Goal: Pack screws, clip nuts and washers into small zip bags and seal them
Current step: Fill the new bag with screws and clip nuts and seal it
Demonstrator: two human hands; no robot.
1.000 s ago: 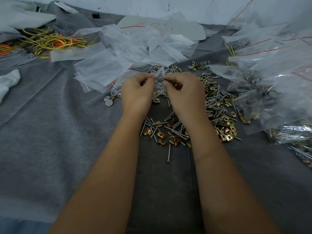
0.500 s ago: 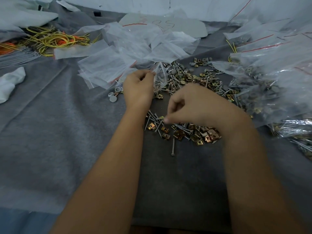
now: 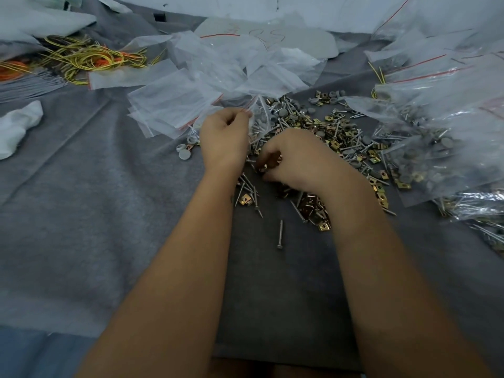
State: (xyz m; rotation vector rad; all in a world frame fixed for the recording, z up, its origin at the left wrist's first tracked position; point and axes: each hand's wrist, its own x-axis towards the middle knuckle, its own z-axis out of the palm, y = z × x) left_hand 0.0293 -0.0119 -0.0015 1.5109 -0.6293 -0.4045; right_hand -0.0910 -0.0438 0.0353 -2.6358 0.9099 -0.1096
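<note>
Zip bag [image 3: 259, 115]: small, clear, with a red seal strip at the mouth; held up off the grey felt mat [image 3: 81, 214] near the middle of its far half. Mouth faces up and to the right. Grey washers and screws show dimly through the plastic.
Loose hardware [image 3: 327, 132]: mixed pile on the mat just right of the bag; silver screws, brass-coloured clip nuts, grey round washers, all overlapping.
Single screw [image 3: 280, 235]: lies alone, nearer the mat's near edge, apart from the pile.
Stray washers [image 3: 185, 151]: a few grey ones just left of the left wrist.
Change vs. half a second ago: right hand has moved up from the near fringe of the pile toward the bag and now carries brass pieces; left hand and bag much as before. One second ago both hands were together at the bag's mouth.
Left hand [image 3: 226, 137]: fingers curled, thumb and fingertips pinch the bag's upper edge at the red strip.
Right hand [image 3: 297, 156]: fingers curled inward over brass clip nuts [image 3: 268, 165], which show between the fingers; how many, cannot tell. The hand sits just below and right of the bag's mouth, over the pile.
Empty bags [image 3: 174, 102]: a loose heap of flat clear ones toward the far left of the mat.
Filled bags [image 3: 436, 137]: stacked along the right edge.
Wires [image 3: 90, 55]: yellow and orange bundle at the far left corner.
White cloth [image 3: 19, 126]: at the left edge.
</note>
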